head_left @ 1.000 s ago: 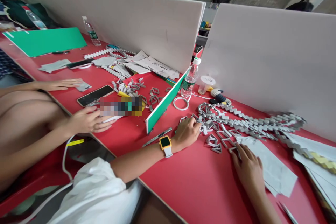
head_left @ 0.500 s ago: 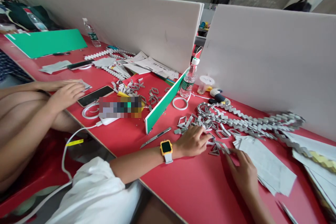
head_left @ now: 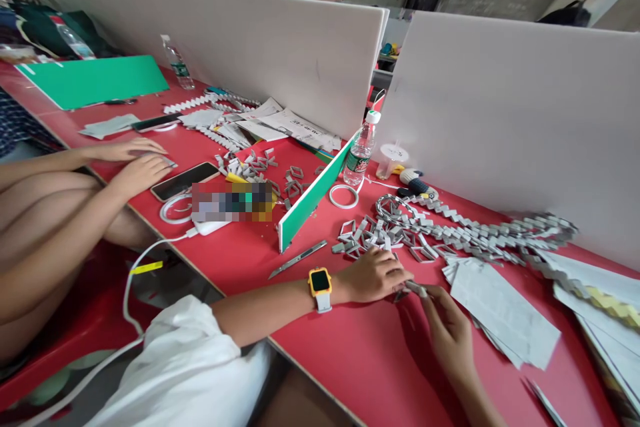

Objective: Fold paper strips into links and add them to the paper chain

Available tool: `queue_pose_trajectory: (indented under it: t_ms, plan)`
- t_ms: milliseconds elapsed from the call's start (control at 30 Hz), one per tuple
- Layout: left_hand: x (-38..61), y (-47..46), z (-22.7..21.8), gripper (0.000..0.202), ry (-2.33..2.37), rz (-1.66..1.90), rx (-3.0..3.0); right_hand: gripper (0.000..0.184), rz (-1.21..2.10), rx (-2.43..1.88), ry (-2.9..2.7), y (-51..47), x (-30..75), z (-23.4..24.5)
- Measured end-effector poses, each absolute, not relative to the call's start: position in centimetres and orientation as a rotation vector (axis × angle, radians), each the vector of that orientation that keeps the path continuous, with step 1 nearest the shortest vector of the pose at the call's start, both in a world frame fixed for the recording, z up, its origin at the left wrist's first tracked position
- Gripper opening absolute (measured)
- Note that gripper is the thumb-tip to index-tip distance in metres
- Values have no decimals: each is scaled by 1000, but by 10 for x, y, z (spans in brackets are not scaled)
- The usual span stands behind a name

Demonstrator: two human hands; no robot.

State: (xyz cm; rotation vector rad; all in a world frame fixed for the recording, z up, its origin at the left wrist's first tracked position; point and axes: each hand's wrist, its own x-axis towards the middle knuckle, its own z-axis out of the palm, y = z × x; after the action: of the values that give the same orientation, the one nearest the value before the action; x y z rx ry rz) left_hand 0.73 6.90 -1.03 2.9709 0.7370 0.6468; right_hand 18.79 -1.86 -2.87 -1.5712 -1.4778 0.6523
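My left hand (head_left: 376,275), with a yellow-cased watch at the wrist, is closed with curled fingers over the near edge of a pile of folded paper links (head_left: 361,238). Its fingertips meet one end of a small folded grey-white paper strip (head_left: 415,289). The other end is pinched between thumb and finger of my right hand (head_left: 449,325). Beyond the hands lies a long zigzag chain of folded paper (head_left: 480,235). A stack of cut paper slips (head_left: 505,310) rests to the right of my right hand.
A utility knife (head_left: 299,259) lies left of my forearm. A green board (head_left: 315,200) stands upright beside a water bottle (head_left: 359,150). Pointed metal tips of a tool (head_left: 543,400) show at lower right. A neighbour's hands (head_left: 143,170) rest at the left.
My right hand has shifted left and brought the paper strip against my left fingertips. The neighbour's hands have moved slightly, one now showing behind the other.
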Motion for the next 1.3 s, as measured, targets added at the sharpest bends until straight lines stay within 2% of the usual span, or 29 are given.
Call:
queue_pose_trajectory:
  t_ms: [67,233,400,533,633,900,1000,1300]
  plan:
    - [7,69,-10,39,729,687,2942,26,715,-1600,-1392,-19,188,-29]
    - [5,66,-12,55,734,568,2908,28,783,-1554,-1303,-17,184,-31]
    - [7,68,-22,41,564,651,2900,26,817,-1562,-1285,-16,179,-31]
    - [9,70,-28,57,499,758,2858,27,865,-1574,-1254,-18,182,-32]
    - [10,71,-30,42,465,839,2847,28,829,-1575,-1261,-20,183,-32]
    - [17,73,-39,23,545,1115,2696,30,686,-1714,-1299,-26,177,-26]
    - [18,72,-40,19,529,1105,2795,31,687,-1738,-1327,-26,174,-26]
    - [12,57,-21,49,538,736,2964,32,757,-1560,-1398,-27,179,-31]
